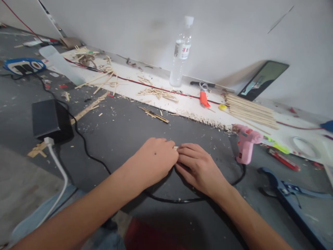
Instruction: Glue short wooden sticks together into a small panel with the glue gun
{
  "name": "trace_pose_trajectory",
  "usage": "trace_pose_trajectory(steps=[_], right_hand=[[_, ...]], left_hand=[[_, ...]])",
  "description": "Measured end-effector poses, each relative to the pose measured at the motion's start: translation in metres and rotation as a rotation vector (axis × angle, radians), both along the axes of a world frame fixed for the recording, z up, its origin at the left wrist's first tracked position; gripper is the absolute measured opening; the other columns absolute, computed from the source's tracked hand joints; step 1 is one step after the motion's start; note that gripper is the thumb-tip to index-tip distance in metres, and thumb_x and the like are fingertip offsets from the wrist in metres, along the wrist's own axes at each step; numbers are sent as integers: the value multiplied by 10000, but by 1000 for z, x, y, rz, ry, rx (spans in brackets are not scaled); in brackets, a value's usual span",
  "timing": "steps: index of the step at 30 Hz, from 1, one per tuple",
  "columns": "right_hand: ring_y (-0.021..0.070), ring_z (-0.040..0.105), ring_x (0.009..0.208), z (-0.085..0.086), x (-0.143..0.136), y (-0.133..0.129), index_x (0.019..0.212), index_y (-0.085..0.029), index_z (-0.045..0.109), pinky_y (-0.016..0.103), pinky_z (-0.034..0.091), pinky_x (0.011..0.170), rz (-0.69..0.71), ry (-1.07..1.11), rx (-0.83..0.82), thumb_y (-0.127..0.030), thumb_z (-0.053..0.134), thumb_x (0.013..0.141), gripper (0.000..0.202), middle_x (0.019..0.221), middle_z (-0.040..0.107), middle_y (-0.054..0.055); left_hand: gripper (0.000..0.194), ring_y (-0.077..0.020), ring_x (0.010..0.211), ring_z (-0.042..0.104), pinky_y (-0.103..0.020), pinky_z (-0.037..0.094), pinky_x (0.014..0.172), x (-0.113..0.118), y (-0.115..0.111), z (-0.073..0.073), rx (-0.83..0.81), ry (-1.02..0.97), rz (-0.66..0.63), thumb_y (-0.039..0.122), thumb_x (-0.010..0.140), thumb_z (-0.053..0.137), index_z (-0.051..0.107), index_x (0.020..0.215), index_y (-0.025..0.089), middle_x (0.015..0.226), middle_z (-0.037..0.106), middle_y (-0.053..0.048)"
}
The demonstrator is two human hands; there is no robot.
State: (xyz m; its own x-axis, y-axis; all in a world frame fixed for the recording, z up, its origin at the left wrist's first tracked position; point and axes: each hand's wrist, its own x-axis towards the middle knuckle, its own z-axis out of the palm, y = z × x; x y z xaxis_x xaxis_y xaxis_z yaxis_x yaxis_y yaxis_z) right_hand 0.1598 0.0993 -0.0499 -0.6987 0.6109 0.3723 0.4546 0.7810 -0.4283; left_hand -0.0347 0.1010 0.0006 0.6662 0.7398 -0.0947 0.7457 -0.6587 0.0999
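My left hand [157,156] and my right hand [196,161] meet over the grey tabletop, fingers curled and closed. Between their fingertips shows a bit of pale wooden sticks [176,148]; most of it is hidden under the fingers. Both hands grip these sticks low over the table. Beyond my hands lies a yellow-and-black craft knife [156,115]. Right of my right hand is a pink glue gun [246,142], its black cable looping along the table below my wrists.
A water bottle [180,52] stands by the wall. Cut sticks [157,93] and a bundle of long sticks [251,111] lie on the white board [132,90]. A black power adapter [45,118] is at left, a blue pipe cutter [288,194] at right, a phone [264,80] behind.
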Motion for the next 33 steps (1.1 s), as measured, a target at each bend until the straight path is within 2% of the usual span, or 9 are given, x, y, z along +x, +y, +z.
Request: trace_pose_trajectory(steps=[5, 9, 13, 15, 20, 23, 25, 29, 33], right_hand=[[247, 624, 1113, -1, -2, -3, 992, -173, 686, 415, 518, 1008, -15, 23, -31, -129, 545, 1031, 153, 1016, 717, 81], [253, 609, 1169, -2, -1, -3, 1026, -176, 691, 430, 491, 1039, -47, 11, -36, -130, 560, 1027, 139, 1086, 725, 83], [259, 545, 1354, 2, 5, -2, 1080, -241, 695, 517, 259, 1217, -60, -40, -43, -163, 584, 1044, 141, 1137, 748, 5], [240, 516, 1406, 6, 11, -3, 1131, -270, 683, 504, 183, 1246, -61, -80, -35, -173, 583, 1051, 161, 1182, 743, -32], [249, 594, 1272, 8, 20, -5, 1289, -225, 611, 489, 278, 1182, -223, -24, 84, -250, 588, 1056, 235, 1232, 715, 27], [238, 622, 1083, 4, 21, -4, 1363, -181, 548, 462, 386, 1063, -342, 63, 85, -286, 552, 1076, 306, 1109, 709, 62], [223, 615, 980, 0, 22, -2, 1325, -182, 558, 427, 427, 983, -391, 107, 78, -285, 547, 1075, 270, 1010, 695, 48], [208, 615, 906, -7, 24, 2, 1244, -193, 594, 411, 432, 955, -388, 118, 68, -267, 567, 1057, 203, 937, 673, 25], [220, 617, 909, -11, 23, 4, 1321, -172, 566, 422, 430, 954, -355, 98, 54, -285, 543, 1067, 279, 942, 677, 36]], left_hand=[[212, -269, 845, 708, -339, 404, 560, 4, -3, 3, -12, 0, 51, 39, 897, 551, 707, 829, 164, 889, 715, -95], [203, -282, 867, 699, -359, 438, 585, 4, -3, 3, -13, -15, 41, 67, 909, 541, 702, 834, 167, 902, 714, -97], [182, -290, 908, 695, -372, 470, 651, 1, 2, 2, -11, -43, 38, 140, 942, 561, 705, 835, 165, 912, 717, -98], [199, -281, 885, 692, -376, 471, 675, -1, 5, 1, -18, -57, 32, 148, 950, 555, 700, 817, 168, 897, 711, -88], [215, -272, 915, 663, -385, 474, 755, -7, 11, 0, -40, -85, -12, 178, 974, 543, 664, 796, 182, 885, 677, -71], [57, -254, 930, 652, -375, 480, 783, -12, 10, 2, -68, -100, -21, 233, 942, 623, 644, 901, 199, 991, 668, -60], [110, -256, 929, 650, -377, 482, 775, -14, 9, 4, -73, -102, 9, 217, 898, 661, 610, 991, 189, 1074, 654, -77], [198, -261, 889, 650, -371, 461, 711, -16, 6, 7, -76, -95, 55, 133, 841, 631, 558, 1017, 189, 1057, 648, -81], [211, -266, 912, 658, -366, 451, 692, -17, 7, 5, -72, -86, 75, 120, 843, 580, 547, 1036, 200, 1034, 662, -73]])
